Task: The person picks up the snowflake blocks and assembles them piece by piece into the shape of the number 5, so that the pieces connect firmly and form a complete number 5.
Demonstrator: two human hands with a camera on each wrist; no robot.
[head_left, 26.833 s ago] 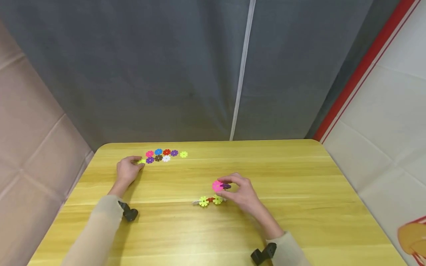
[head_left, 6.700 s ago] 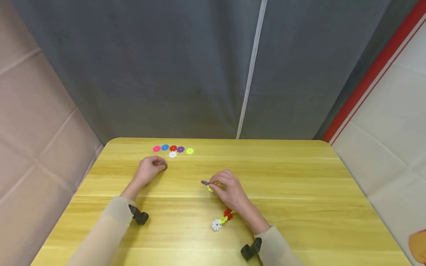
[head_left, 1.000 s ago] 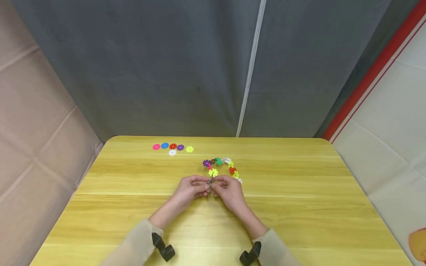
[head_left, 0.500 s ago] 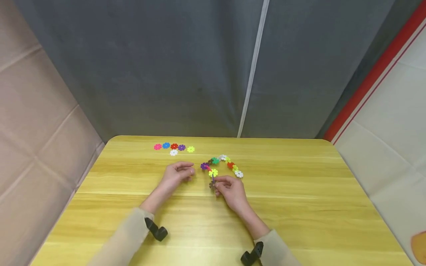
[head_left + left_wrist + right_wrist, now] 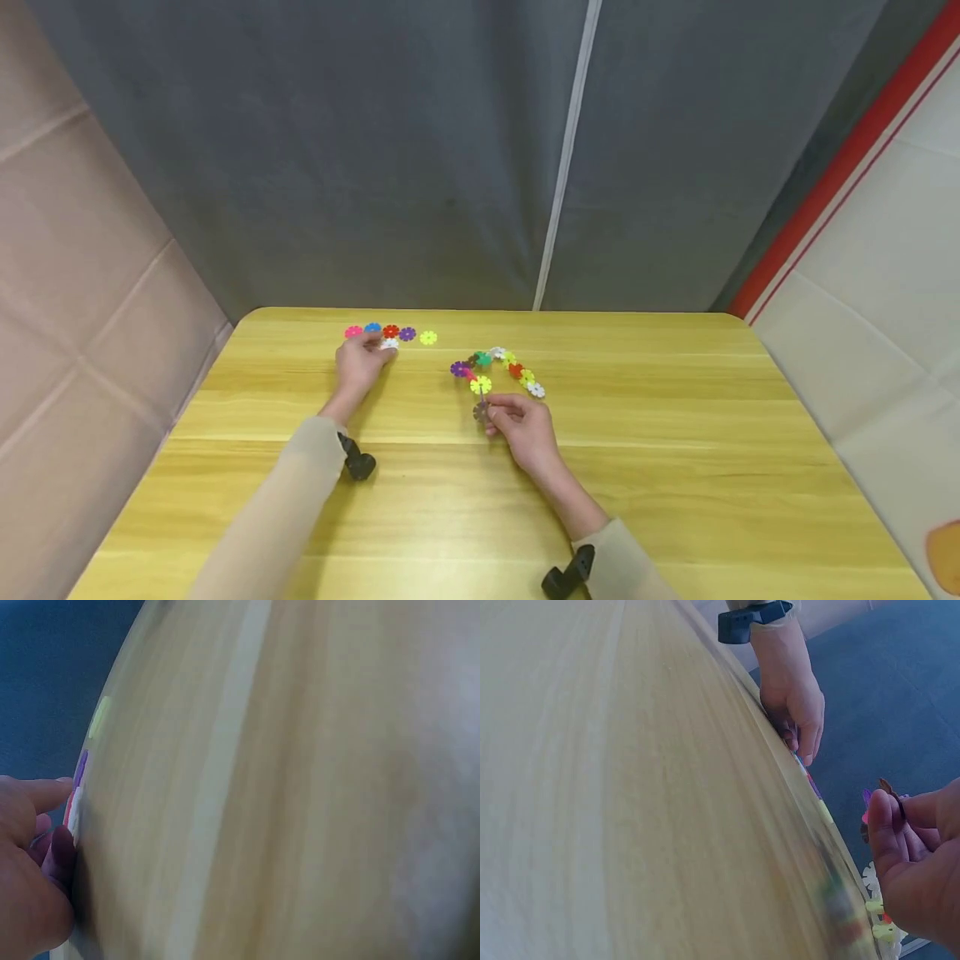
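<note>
While the head view looks down on the yellow wooden counter [image 5: 675,467], the left hand [image 5: 360,363] reaches to the far left part of it, its fingertips resting on the white flower disc [image 5: 390,342] in a short row of loose flower discs [image 5: 390,334]: pink, blue, red, purple and, a little apart, yellow-green. Whether those fingers already pinch the white disc I cannot tell. Near the middle of the counter, the right hand [image 5: 521,421] pinches the brown end disc [image 5: 479,412] of a curved chain of joined flower discs [image 5: 495,371], which arcs away from the hand and lies on the wood. From the left wrist view, the fingers [image 5: 41,796] lie nearly straight against the edge of the white disc, with purple and yellow-green ones beyond along the counter's far edge. From the right wrist view, the right fingers [image 5: 885,825] are curled around the brown disc, the chain's white and yellow discs just below them, and the left hand sits farther along the counter.
</note>
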